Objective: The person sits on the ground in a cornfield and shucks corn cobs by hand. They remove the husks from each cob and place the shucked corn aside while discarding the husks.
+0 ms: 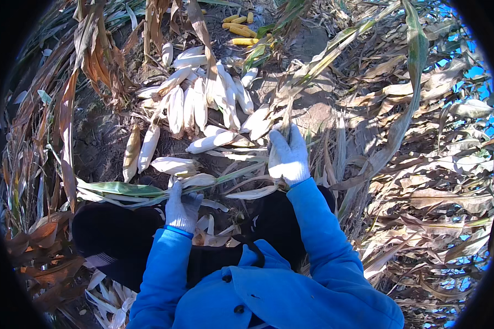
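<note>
My left hand [183,208], in a white knit glove, is closed around a corn stalk with long green leaves [119,189] low in front of my knees. A husked-over corn ear [199,180] lies just beyond its fingers. Farther right, my gloved right hand [289,157] grips dry brown corn leaves [286,123], partly hidden by the fingers. Pale ears in their husks [193,103] make a pile ahead of both hands. Closer in are a single ear [175,165] and a browner one [131,154].
Several bare yellow cobs [241,31] lie on the soil beyond the pile. Standing dry stalks [92,45] crowd the left. A long drooping leaf [411,82] arches over the right side, where dry leaves [432,201] form a dense mass. Loose husks [111,302] lie at lower left.
</note>
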A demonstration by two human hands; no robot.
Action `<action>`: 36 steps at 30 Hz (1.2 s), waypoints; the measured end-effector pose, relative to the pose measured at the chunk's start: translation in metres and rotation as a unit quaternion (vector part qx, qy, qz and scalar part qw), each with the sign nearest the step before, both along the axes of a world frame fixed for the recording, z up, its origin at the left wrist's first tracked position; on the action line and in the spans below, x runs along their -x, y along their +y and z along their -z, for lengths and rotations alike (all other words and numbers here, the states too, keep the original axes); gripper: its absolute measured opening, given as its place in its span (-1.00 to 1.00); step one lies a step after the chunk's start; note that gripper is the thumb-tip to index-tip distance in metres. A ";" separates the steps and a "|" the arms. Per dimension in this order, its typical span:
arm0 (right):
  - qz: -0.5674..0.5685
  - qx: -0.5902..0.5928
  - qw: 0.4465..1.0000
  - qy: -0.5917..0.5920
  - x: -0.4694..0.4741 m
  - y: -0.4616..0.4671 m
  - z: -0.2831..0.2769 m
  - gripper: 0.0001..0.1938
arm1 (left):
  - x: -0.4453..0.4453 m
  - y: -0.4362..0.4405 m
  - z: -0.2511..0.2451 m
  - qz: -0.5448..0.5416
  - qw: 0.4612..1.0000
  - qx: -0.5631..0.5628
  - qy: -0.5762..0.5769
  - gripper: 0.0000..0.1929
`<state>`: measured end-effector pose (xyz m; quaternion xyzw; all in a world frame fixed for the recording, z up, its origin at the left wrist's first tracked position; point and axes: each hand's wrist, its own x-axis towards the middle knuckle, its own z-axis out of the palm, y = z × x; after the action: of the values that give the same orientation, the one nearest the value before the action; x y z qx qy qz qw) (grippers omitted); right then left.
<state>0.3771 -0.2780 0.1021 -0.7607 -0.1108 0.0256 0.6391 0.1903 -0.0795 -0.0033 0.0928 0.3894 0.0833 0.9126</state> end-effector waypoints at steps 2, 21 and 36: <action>-0.057 0.098 0.993 0.033 0.035 0.035 0.015 -0.71 | -0.004 -0.007 -0.001 0.022 0.999 -0.008 0.022 -0.59; -0.393 0.500 0.740 -0.218 0.057 0.066 0.031 -0.48 | 0.007 0.007 -0.040 0.214 0.902 -0.373 0.043 -0.59; -0.121 0.330 0.845 -0.404 -0.055 -0.024 -0.072 -0.63 | 0.065 0.209 -0.162 -0.119 0.798 -0.573 0.141 -0.42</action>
<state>0.4318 -0.3017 0.1740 -0.8505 -0.4351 -0.1717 0.2408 0.1256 0.1293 0.1591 0.5625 0.4030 0.3856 0.6103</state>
